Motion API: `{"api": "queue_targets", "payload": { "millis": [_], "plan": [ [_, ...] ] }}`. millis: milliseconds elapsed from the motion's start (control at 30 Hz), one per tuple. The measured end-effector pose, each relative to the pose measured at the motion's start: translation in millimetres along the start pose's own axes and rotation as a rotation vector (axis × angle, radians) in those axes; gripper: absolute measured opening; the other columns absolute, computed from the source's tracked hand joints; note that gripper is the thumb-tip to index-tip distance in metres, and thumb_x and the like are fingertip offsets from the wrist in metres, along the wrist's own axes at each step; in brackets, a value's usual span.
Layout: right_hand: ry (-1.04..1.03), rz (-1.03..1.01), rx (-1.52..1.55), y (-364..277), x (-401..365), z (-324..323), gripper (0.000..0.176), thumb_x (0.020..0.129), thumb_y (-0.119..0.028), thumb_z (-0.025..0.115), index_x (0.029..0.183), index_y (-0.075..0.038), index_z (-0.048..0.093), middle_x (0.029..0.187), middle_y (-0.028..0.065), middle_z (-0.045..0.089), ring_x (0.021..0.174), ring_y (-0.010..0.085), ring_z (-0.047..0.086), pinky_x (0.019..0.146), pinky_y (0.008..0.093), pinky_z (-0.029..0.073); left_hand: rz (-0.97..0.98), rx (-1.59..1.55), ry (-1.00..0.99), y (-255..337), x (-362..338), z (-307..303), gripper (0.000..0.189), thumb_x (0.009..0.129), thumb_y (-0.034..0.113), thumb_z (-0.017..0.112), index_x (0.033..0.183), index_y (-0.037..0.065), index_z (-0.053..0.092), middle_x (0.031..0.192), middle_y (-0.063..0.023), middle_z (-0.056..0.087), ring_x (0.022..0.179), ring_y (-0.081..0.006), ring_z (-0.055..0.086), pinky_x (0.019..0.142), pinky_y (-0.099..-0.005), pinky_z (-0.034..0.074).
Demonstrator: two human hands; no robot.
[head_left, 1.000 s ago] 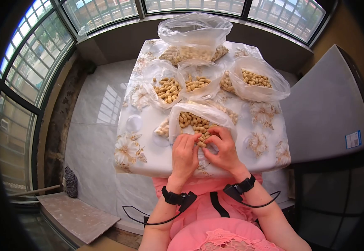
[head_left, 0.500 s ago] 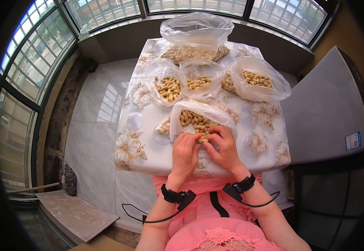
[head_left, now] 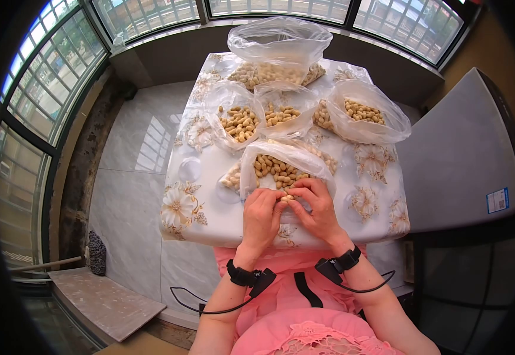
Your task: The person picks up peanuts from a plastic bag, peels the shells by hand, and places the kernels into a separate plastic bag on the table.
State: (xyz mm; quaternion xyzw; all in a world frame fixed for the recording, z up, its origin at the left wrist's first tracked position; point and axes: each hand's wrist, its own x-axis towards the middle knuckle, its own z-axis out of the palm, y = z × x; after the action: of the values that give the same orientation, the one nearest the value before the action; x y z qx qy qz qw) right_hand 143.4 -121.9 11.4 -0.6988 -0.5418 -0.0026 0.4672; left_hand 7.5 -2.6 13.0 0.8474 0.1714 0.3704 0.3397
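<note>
A pale tan unshelled peanut (head_left: 286, 198) is pinched between the fingertips of the left hand (head_left: 261, 216) and the right hand (head_left: 317, 210), and each grip is narrowed onto it. The peanut is held over the near part of the white flower-patterned tabletop (head_left: 189, 204), at the mouth of a clear plastic bag of peanuts (head_left: 278, 168). Four more clear peanut-filled bags (head_left: 238, 123) are ranged behind that bag on the tabletop. Black wrist bands (head_left: 242, 276) are worn on both arms.
</note>
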Motion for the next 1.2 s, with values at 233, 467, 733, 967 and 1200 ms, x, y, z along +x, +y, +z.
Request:
{"api": "queue_targets", "payload": {
  "millis": [233,467,733,967,1200],
  "plan": [
    [-0.004,-0.013,-0.007,-3.5,1.0,-1.1,0.027,0.085,-0.014,0.081,0.111,-0.008,0.073,0.117,0.0115,0.066,0.111,0.0332,0.062,0.097,0.0445,0.048,-0.015,0.010,-0.022,-1.2,-1.2,-0.3,0.014,0.098,0.016,0.069,0.103,0.003,0.069,0.095,-0.0138,0.070,0.095,-0.0370,0.065,0.084,-0.0482,0.050],
    [-0.006,-0.004,-0.006,-5.1,1.6,-1.3,0.023,0.087,-0.013,0.080,0.109,-0.008,0.074,0.115,0.0113,0.067,0.110,0.0329,0.062,0.095,0.0444,0.048,-0.005,0.008,0.001,-2.3,-2.0,1.3,0.010,0.098,0.010,0.066,0.105,0.003,0.070,0.095,-0.0143,0.070,0.095,-0.0370,0.065,0.084,-0.0478,0.050],
    [0.004,-0.005,-0.017,-5.0,0.9,-0.8,0.021,0.089,-0.013,0.080,0.107,-0.007,0.073,0.113,0.0111,0.067,0.107,0.0326,0.063,0.094,0.0443,0.049,-0.047,-0.010,0.007,2.8,-2.7,-0.6,0.018,0.094,0.003,0.071,0.112,0.001,0.070,0.097,-0.0144,0.071,0.095,-0.0355,0.066,0.085,-0.0454,0.051],
    [0.001,-0.007,-0.025,-4.8,0.6,-0.9,0.019,0.090,-0.014,0.079,0.106,-0.006,0.072,0.113,0.0112,0.067,0.107,0.0327,0.063,0.094,0.0442,0.049,-0.064,-0.023,-0.002,2.5,-3.4,-1.2,0.023,0.093,0.002,0.071,0.116,0.002,0.069,0.096,-0.0134,0.070,0.093,-0.0337,0.067,0.085,-0.0439,0.051],
    [-0.004,-0.002,-0.029,-3.9,0.3,-0.4,0.019,0.090,-0.014,0.079,0.106,-0.006,0.072,0.113,0.0115,0.066,0.107,0.0330,0.062,0.094,0.0443,0.049,-0.068,-0.023,-0.005,2.1,-4.1,-0.6,0.022,0.093,0.002,0.072,0.115,0.002,0.069,0.097,-0.0132,0.070,0.093,-0.0334,0.067,0.086,-0.0440,0.051]
  ]
}}
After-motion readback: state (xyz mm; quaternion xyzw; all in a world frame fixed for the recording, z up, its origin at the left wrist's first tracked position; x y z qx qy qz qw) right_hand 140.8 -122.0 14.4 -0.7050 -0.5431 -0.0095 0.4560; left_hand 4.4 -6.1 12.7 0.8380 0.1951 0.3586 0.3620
